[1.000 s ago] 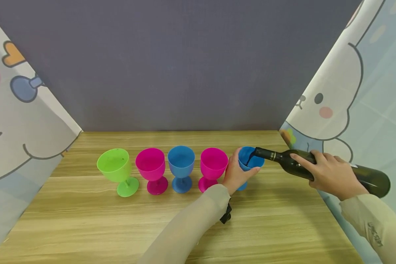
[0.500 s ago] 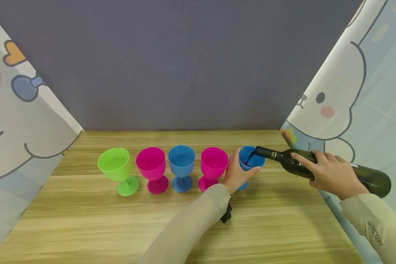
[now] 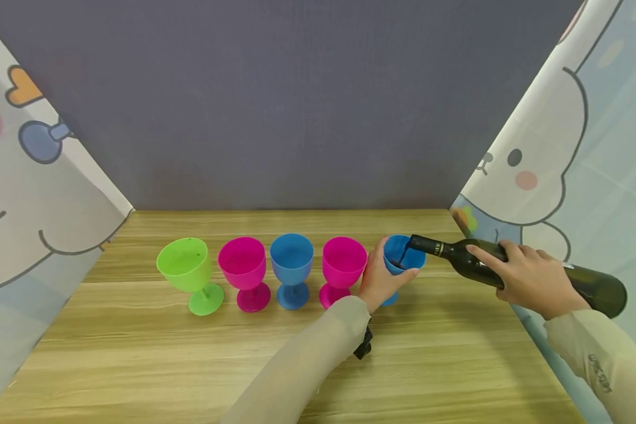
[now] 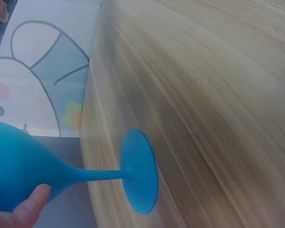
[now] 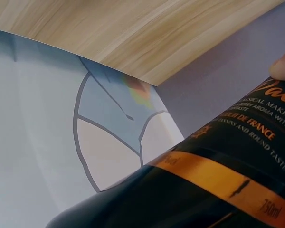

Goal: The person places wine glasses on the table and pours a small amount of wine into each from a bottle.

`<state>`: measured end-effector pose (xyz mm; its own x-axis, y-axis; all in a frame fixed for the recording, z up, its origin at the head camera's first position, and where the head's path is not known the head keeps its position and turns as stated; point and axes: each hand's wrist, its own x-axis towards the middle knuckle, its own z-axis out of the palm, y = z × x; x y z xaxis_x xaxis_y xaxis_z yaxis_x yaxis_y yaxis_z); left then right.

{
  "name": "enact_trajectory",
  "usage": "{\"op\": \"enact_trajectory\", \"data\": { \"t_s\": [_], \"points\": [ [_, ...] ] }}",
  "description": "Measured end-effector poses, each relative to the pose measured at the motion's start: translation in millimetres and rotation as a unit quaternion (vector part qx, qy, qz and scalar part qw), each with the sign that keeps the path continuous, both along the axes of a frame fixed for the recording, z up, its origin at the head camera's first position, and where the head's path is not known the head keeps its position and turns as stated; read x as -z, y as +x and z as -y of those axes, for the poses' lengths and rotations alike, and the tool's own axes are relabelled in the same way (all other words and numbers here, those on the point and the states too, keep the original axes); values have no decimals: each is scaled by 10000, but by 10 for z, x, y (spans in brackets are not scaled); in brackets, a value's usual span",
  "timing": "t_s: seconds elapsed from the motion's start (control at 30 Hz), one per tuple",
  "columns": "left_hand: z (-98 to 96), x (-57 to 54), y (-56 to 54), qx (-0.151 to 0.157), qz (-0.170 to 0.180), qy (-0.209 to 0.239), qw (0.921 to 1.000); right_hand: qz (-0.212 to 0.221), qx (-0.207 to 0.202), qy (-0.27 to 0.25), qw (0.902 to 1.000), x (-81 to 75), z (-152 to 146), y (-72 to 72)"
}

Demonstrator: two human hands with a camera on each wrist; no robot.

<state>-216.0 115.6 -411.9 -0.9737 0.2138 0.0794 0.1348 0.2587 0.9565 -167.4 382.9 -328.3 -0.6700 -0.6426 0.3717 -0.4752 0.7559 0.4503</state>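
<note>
- Your left hand is curled round the bowl of the end blue goblet, thumb on the near side; the palm contact is hidden.
- Your right hand wraps the body of the dark bottle, tilted with its mouth at the goblet's rim; whether they touch is hard to tell.
- A thin dark stream drops into that goblet, which stands upright on the wooden table; the liquid's level is unclear.
- Your left wrist view cuts off the bowl but shows its foot; your right one crops the bottle's label.
- Just beside your left hand, a pink goblet has its foot partly covered.
- Farther left stand another blue goblet, another pink goblet and a green goblet.
</note>
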Motion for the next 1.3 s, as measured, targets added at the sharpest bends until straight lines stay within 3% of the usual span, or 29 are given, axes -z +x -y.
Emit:
{"op": "enact_trajectory", "data": {
  "t_s": [1.3],
  "points": [
    [-10,23,-11,-31,-44,21,10000,11,-66,-163,9998,53,-6,-47]
  ]
}}
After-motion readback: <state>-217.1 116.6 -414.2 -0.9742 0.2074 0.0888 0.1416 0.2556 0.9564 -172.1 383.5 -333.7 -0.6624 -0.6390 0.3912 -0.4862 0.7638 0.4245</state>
